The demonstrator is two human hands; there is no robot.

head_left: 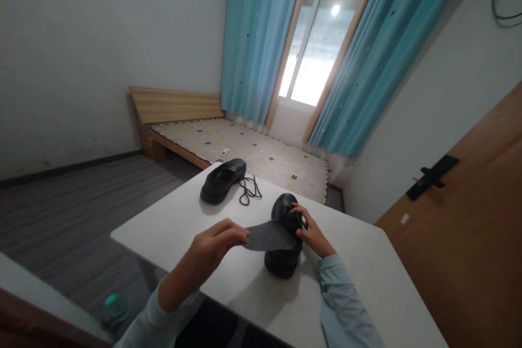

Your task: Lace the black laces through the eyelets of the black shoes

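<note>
A black shoe stands on the white table right in front of me. My left hand pinches the near end of a grey insole that reaches across to the shoe's opening. My right hand rests on the shoe's right side, fingers on its upper edge by the insole's far end. A second black shoe lies farther back on the table. A loose black lace lies beside it.
Behind the table stands a low wooden bed with a patterned mattress. Blue curtains frame a bright window. A wooden door with a black handle is at the right. A teal object sits on the floor at lower left.
</note>
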